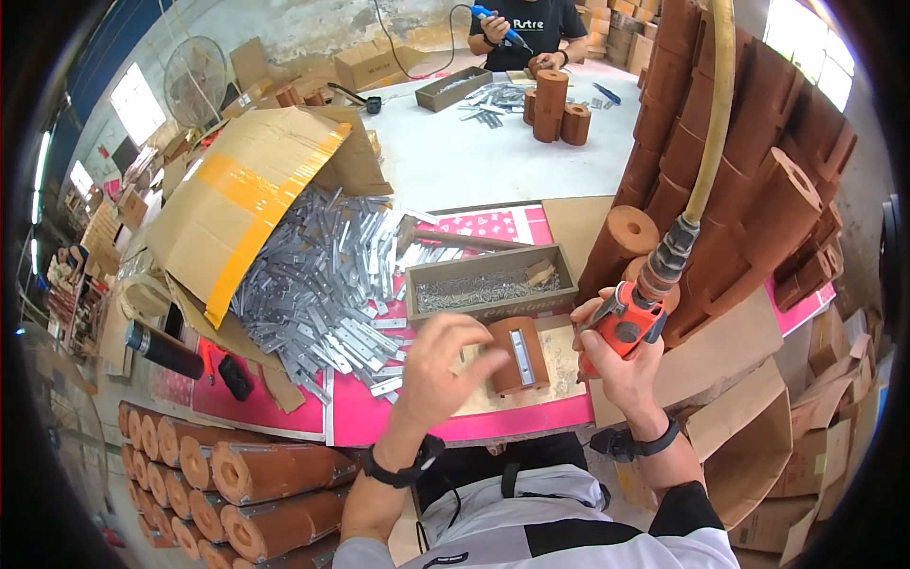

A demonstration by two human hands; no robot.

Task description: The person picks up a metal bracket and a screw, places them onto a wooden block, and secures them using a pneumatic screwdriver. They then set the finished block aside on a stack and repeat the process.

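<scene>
A short reddish-brown cylinder (502, 372) lies on a light board in front of me, a silver metal strip (521, 357) along its top. My left hand (441, 365) hovers at the cylinder's left side, thumb and curved fingers apart, with nothing visible in it. To the right of the cylinder, my right hand (626, 370) grips a red-orange air screwdriver (621, 327), whose yellowish hose (718, 104) runs upward. Its tip is hidden by my fingers. Behind the cylinder stands a grey-brown wooden box (569, 275) of small screws (474, 290).
Loose metal strips (322, 275) spill from a tipped cardboard box (237, 180) at left. Brown cylinders are stacked at right (749, 190) and lower left (256, 474). Across the white table (408, 156), another person (531, 33) holds a blue power screwdriver (502, 28). A black flask (161, 348) sits at left.
</scene>
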